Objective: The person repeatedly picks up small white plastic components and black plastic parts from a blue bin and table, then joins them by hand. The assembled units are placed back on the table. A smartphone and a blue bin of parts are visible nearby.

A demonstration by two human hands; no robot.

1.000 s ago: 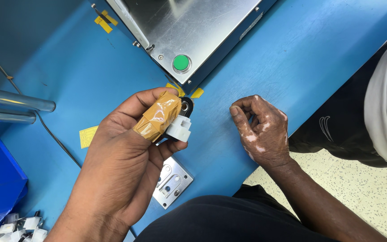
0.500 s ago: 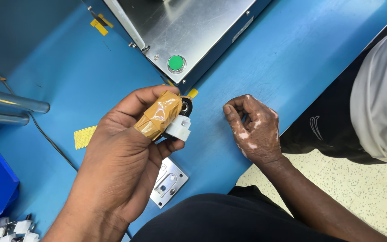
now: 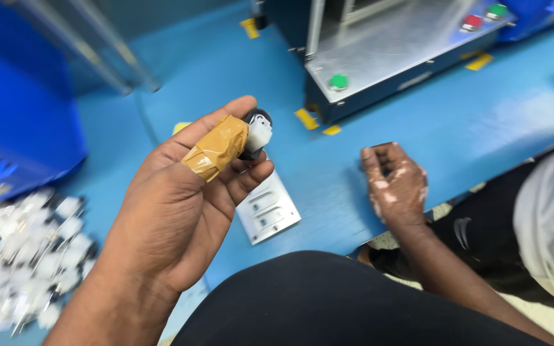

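My left hand [image 3: 181,211] is raised palm up over the blue table [image 3: 482,122]. It pinches a small black-and-white part [image 3: 256,132] between the thumb and fingertips. Tan tape [image 3: 216,148] is wrapped around the thumb. My right hand [image 3: 395,182] rests on the table near its front edge, fingers curled in, with nothing seen in it. Between the two hands a small metal fixture plate [image 3: 267,214] lies flat on the table, just under my left fingers.
A metal machine base [image 3: 379,57] with a green button [image 3: 338,81] stands behind, with red and green buttons at its far right. A pile of small white parts [image 3: 27,256] lies at the left below a blue bin [image 3: 14,115]. Yellow tape marks [image 3: 306,118] dot the table.
The view has swung left and pulled back, bringing the white parts pile and blue bin into sight. My left hand still holds the part; my right hand stays on the table.
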